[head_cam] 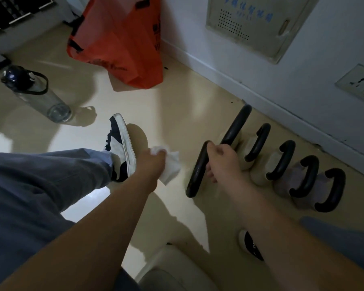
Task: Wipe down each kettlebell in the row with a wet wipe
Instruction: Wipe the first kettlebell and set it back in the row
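A dim room with a pale glossy floor [88, 114] and a white wall [303, 66] along its right edge. Six kettlebells stand in a row on the floor beside that wall, black handles up. The right hand [219, 160] has its fingers wrapped round the handle of the nearest kettlebell [198, 171], at the row's left end. Just left of it, apart from the handle, the left hand [153, 162] pinches a crumpled white wet wipe [171, 166] above the floor. A navy-and-white sneaker [120, 148] rests beside the wipe. Farther off stand a clear water bottle [36, 95] and an orange bag [118, 40] by the wall.
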The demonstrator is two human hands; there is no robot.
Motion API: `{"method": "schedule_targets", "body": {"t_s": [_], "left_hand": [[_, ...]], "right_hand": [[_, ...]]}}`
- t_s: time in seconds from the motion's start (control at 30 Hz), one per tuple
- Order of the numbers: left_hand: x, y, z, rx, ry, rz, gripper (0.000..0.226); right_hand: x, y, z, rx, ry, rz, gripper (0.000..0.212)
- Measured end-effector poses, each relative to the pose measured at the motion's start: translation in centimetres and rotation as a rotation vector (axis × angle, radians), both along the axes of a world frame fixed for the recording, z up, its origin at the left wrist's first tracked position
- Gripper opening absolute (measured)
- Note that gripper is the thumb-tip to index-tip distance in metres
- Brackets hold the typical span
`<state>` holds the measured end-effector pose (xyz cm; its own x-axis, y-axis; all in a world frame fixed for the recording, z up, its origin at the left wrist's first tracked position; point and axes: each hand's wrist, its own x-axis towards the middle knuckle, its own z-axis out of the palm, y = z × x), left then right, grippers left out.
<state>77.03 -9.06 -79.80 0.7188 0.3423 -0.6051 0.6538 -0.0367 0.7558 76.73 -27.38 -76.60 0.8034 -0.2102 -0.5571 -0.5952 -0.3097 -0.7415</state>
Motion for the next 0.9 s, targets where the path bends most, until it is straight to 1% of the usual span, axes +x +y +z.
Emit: {"method": "schedule_targets", "body": {"t_s": [0.03,0.07,0.1,0.13,0.17,0.2,0.23,0.27,0.33,0.37,0.43,0.47,0.53,0.57,0.6,0.7,0.77,0.83,0.9], "left_hand": [[0.0,0.2,-0.2,0.194,-0.037,0.008,0.022],[-0.3,0.0,-0.2,0.329,-0.075,-0.030,0.014],[-0.8,-0.4,-0.3,0.420,-0.085,-0.117,0.009],[-1.5,-1.2,-1.1,0.469,-0.073,-0.224,0.011],[-2.4,-2.2,-2.2,0.476,-0.037,-0.309,0.014],[-3.6,-3.5,-3.1,0.422,0.015,-0.336,0.017],[-4.9,-5.1,-3.8,0.321,0.081,-0.311,0.021],[-6.0,-6.6,-4.0,0.168,0.133,-0.197,0.026],[-7.0,-9.1,-3.6,-0.146,0.218,0.089,0.032],[-6.8,-10.0,-3.2,-0.248,0.237,0.183,0.033],[-5.7,-11.4,-2.7,-0.341,0.250,0.279,0.035],[-5.4,-11.9,-2.7,-0.318,0.216,0.267,0.040],[-5.7,-12.2,-2.1,-0.160,0.076,0.086,0.050],[-5.9,-11.9,-2.3,-0.103,0.009,-0.005,0.050],[-6.1,-11.5,-2.6,-0.105,-0.021,-0.062,0.049],[-7.0,-9.9,-2.8,-0.200,0.047,-0.071,0.042],[-6.5,-10.8,-2.7,-0.179,0.061,-0.065,0.046],[-5.4,-12.3,-2.0,-0.046,-0.031,-0.134,0.054],[-4.9,-12.2,-2.2,0.086,-0.184,-0.272,0.069]], "right_hand": [[0.1,-0.2,-0.4,-0.012,0.026,0.003,0.046],[0.1,-0.4,-0.8,0.005,0.071,0.003,0.051],[0.2,-0.3,-1.2,0.049,0.126,-0.005,0.051],[0.2,-0.3,-1.7,0.114,0.174,-0.016,0.042],[0.1,-0.2,-2.1,0.172,0.215,-0.023,0.039],[0.1,-0.1,-2.7,0.215,0.242,-0.026,0.039],[-0.1,0.0,-3.0,0.232,0.242,-0.035,0.042],[-0.2,0.0,-3.4,0.216,0.224,-0.036,0.043],[-0.4,0.0,-3.8,0.079,0.158,0.020,0.036],[-0.4,0.0,-3.9,0.008,0.123,0.064,0.031],[-0.3,-0.1,-3.9,-0.042,0.078,0.116,0.023],[-0.2,-0.2,-3.9,-0.034,0.073,0.125,0.020],[0.2,-0.5,-4.0,-0.020,0.085,0.125,0.019],[0.5,-0.8,-4.1,-0.029,0.097,0.129,0.020],[0.7,-1.0,-3.9,-0.043,0.110,0.146,0.023],[1.2,-1.6,-3.9,-0.031,0.127,0.161,0.038],[1.2,-1.6,-4.1,-0.013,0.124,0.149,0.034],[1.1,-1.5,-4.2,0.068,0.148,0.113,0.026],[1.0,-1.8,-4.5,0.172,0.195,0.048,0.024]]}}
